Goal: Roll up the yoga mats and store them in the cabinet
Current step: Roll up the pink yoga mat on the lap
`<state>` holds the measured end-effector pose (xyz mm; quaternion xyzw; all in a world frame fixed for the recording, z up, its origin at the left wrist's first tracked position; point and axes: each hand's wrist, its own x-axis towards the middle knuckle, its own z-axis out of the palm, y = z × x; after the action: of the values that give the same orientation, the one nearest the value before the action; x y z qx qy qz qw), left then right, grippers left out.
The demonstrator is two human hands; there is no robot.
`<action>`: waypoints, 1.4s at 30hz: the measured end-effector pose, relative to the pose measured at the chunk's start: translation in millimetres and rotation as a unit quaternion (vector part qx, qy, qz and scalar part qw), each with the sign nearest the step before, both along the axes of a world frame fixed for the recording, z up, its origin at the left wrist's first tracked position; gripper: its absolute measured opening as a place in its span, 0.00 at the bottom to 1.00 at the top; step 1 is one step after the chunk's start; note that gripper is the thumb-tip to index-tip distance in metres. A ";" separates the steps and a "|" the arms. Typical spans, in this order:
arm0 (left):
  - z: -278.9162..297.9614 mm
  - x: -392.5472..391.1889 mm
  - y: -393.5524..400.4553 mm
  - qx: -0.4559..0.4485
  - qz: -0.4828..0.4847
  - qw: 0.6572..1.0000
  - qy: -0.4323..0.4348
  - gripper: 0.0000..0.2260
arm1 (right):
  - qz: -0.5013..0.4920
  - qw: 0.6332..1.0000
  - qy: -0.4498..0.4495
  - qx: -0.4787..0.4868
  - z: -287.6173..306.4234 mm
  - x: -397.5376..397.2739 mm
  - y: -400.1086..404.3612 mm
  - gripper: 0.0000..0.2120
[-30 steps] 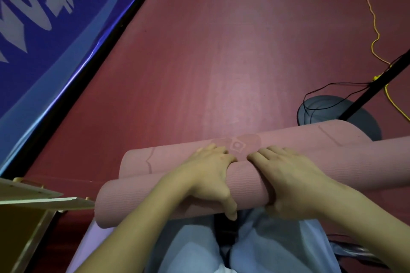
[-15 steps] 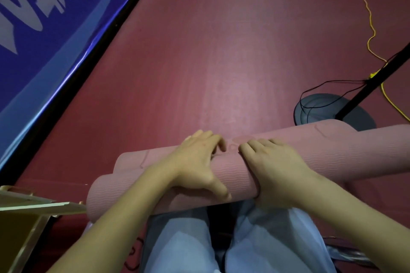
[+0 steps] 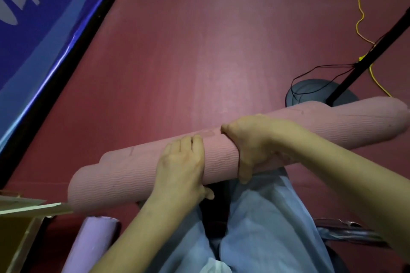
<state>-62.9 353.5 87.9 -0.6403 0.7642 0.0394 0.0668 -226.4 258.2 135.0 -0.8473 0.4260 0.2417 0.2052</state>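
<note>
A pink yoga mat (image 3: 124,175), fully rolled into a long tube, lies across the view in front of my knees, tilted up to the right. My left hand (image 3: 180,167) wraps over the roll near its middle, thumb underneath. My right hand (image 3: 250,144) grips the roll just to the right, fingers curled over the top and thumb hanging down the near side. A second rolled mat, lilac (image 3: 91,244), lies on the floor at the lower left. A wooden cabinet corner (image 3: 20,224) shows at the bottom left edge.
The floor (image 3: 199,40) is dark red. A blue banner (image 3: 33,29) on a black base runs along the left. A black stand with a round base (image 3: 310,93) and black and yellow cables (image 3: 360,17) sits at the right, behind the roll's far end.
The last flat strip of the pink mat has gone onto the roll. Both hands have closed around it, and the roll has lifted and tilted up at its right end. The lilac roll came into view.
</note>
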 end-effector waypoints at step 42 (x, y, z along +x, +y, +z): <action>1.0 18.0 -68.3 -0.005 0.009 1.000 -0.021 0.46 | -0.013 0.997 -0.030 -0.072 -17.8 7.8 -49.0 0.45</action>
<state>-44.9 285.2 88.9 -0.6480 0.7572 0.0224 0.0794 -218.6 209.2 117.2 -0.8612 0.4467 0.1824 0.1596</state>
